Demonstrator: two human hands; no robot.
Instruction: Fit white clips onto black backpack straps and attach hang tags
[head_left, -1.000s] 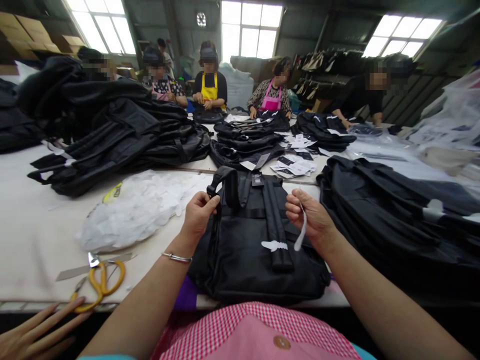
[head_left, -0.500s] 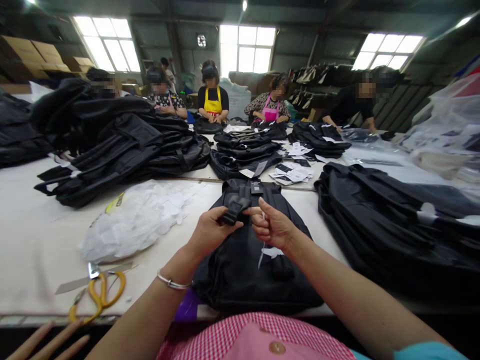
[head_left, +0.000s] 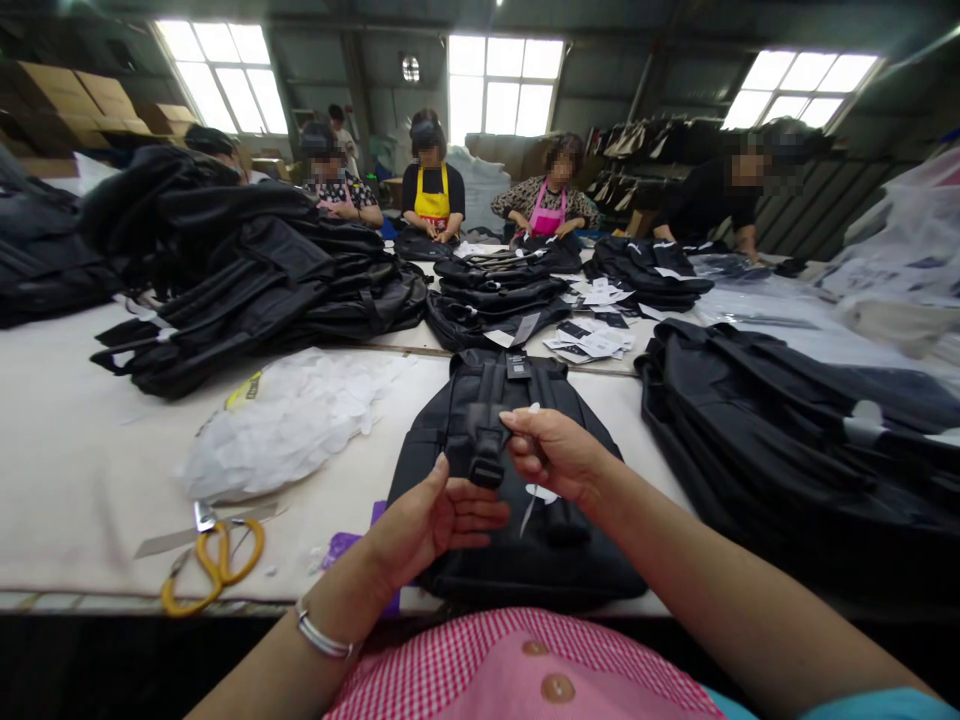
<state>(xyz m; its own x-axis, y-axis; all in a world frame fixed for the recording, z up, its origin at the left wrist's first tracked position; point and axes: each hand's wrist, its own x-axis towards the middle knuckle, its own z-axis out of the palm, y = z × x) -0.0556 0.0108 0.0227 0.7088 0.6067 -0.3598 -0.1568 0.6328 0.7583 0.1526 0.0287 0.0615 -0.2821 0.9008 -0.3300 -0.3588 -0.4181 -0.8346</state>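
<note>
A black backpack [head_left: 517,565] lies flat in front of me, straps up, with a black tag [head_left: 517,367] at its top. My right hand [head_left: 553,448] is closed over the pack, thumb and finger pinching the edge of a black strap [head_left: 487,432]. A thin white strip [head_left: 529,512] also comes out of that hand and hangs below it. At the strap's lower end is a black buckle [head_left: 486,471]. Just below the buckle, my left hand [head_left: 454,512] is open, its fingers stretched out and apart from the strap. A white paper piece [head_left: 541,494] shows beside the hanging strip.
Yellow-handled scissors [head_left: 217,565] lie at the left near the table edge. Beyond them is a bag of white pieces [head_left: 285,425]. Stacked black bags stand at the left [head_left: 277,290] and right [head_left: 780,440]. Loose tags [head_left: 592,340] lie ahead; several people work across the table.
My left hand has let go of the strap's buckle end, moved down and opened. My right hand has closed in on the strap, which now hangs down. A hand at the lower left has gone.
</note>
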